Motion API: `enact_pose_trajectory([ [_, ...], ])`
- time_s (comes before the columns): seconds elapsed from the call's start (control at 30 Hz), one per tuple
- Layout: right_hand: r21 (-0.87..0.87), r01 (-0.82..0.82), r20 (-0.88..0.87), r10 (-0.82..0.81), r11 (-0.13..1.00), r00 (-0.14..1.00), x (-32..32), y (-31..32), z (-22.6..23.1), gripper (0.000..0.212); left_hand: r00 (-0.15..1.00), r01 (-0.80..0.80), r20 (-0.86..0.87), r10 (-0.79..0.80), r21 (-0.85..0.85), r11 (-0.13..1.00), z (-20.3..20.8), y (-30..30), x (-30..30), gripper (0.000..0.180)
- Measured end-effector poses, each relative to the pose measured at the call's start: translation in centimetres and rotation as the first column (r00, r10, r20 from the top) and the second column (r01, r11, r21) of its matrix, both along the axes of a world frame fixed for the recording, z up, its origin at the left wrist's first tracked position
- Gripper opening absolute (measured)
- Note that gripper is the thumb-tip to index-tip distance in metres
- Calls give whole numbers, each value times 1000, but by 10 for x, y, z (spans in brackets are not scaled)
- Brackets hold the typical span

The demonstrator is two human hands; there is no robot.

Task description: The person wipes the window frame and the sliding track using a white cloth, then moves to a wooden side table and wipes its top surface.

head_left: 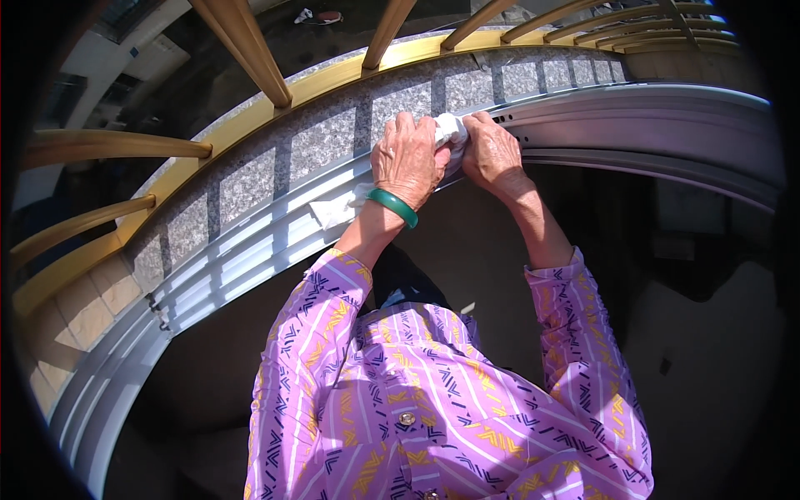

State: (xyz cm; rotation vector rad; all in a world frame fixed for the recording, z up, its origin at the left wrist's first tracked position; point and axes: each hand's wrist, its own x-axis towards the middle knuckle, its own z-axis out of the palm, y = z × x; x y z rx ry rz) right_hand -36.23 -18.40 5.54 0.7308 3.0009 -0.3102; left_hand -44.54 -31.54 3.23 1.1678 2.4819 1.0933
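Note:
Both hands are together over the window track, at the far side of the sill. A crumpled white tissue or cloth (451,130) is bunched between them. My left hand (407,160), with a green bangle above it, has its fingers curled and closed on one side of the bunch. My right hand (495,155) is closed against the other side, knuckles up. Beneath them runs the white metal window track (242,265), with several long grooves. A second crumpled white piece (333,210) lies on the track just left of my left wrist.
Beyond the track is a speckled granite ledge (321,137) striped with shadows. A gold-coloured railing (325,79) with several bars stands along its outer edge. At the right, a wide metal frame piece (642,125) continues the track. Dark floor lies below on the near side.

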Motion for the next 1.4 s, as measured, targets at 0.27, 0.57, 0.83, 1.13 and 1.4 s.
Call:
enact_pose_trajectory([
  [0.27, -117, -86, 20, 89, 989, 996, -35, -113, -4, 10, 990, -129, -55, 126, -41, 991, -2, -124, -22, 32],
  [0.57, -267, -453, -124, 436, 850, 891, -110, -323, -19, 18, 845, -522, -269, 461, -233, 821, -5, -339, -46, 35],
  [0.83, -311, -664, -432, 521, 680, 736, -135, -356, -28, 11, 731, -682, -260, 630, -253, 687, -9, -363, -53, 36],
  [1.13, -257, -520, -175, 490, 814, 854, -79, -181, -15, 9, 877, -448, -256, 406, -133, 884, -5, -208, -11, 32],
  [1.4, -311, -384, -254, 313, 869, 915, -7, -17, 8, 29, 985, -173, 28, 171, 86, 981, 0, -40, 16, 30],
])
